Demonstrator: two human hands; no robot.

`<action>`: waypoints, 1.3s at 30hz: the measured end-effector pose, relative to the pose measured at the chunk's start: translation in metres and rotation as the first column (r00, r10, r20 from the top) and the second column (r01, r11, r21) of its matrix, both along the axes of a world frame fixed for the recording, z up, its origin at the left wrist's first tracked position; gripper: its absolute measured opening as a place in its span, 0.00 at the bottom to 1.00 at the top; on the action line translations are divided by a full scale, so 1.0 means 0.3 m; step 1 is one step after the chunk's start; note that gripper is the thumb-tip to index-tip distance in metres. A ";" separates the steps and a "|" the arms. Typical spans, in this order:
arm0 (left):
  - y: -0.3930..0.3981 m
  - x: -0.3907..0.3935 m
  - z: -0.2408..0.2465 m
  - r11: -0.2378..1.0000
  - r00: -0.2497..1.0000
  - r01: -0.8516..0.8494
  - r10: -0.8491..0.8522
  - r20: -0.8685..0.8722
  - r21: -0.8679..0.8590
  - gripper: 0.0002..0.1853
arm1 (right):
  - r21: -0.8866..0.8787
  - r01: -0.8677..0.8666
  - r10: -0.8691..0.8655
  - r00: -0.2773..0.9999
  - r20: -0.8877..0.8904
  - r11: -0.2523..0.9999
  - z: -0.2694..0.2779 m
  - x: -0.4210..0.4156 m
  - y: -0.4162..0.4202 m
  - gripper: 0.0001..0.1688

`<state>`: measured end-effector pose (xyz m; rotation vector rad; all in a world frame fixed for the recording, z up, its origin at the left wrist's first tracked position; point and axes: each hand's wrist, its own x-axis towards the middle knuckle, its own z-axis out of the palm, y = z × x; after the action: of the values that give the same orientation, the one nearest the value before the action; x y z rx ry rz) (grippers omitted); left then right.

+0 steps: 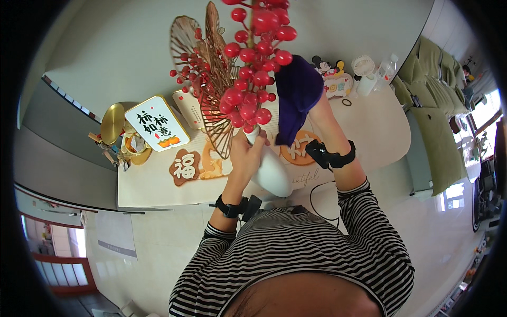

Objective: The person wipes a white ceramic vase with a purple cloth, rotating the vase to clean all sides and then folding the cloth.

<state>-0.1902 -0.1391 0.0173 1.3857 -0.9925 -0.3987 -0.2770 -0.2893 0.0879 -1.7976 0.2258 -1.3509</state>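
Note:
My left hand [245, 152] is wrapped around the neck of a white vase [273, 172], which tilts above the cabinet top with its base toward me. Artificial red berry stems [249, 95] and brown dried fan-shaped leaves [216, 103] rise from its mouth. A dark purple cloth [299, 95] drapes over my right hand [317, 109], to the right of the berries. The cloth hides my right fingers, though it hangs from that hand as a held cloth does. Each wrist wears a black strap with a device.
On the light cabinet top [376, 134] stand a framed print [158, 123], a gold dish [112, 123], a Mickey Mouse ornament [332, 79], a small white fan [363, 73] and a clear plastic bottle [387, 69]. A black cable [311, 198] hangs by the front edge. A green sofa [435, 91] is at right.

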 end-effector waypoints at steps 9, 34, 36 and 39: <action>0.002 0.005 0.000 0.994 0.996 0.000 -0.010 0.092 0.109 0.07 | -0.248 0.080 -0.114 0.985 -0.126 0.965 0.037 -0.018 0.040 0.11; 0.008 0.026 -0.047 0.995 0.995 -0.094 0.094 -0.012 -0.014 0.09 | -0.737 0.285 -0.502 0.861 -0.084 0.613 0.123 -0.190 0.250 0.19; 0.003 0.024 -0.045 0.993 0.991 -0.116 0.116 0.060 -0.002 0.09 | -0.767 0.292 -0.525 0.849 -0.068 0.572 0.127 -0.186 0.251 0.23; -0.002 0.026 -0.038 0.994 0.981 -0.110 0.113 0.161 -0.022 0.09 | -0.777 0.316 -0.558 0.828 -0.055 0.545 0.140 -0.177 0.246 0.24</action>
<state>-0.1824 -0.1397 0.0060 1.4721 -1.0416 -0.1978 -0.3300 -0.2155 0.1299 -2.8115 0.3440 -1.6629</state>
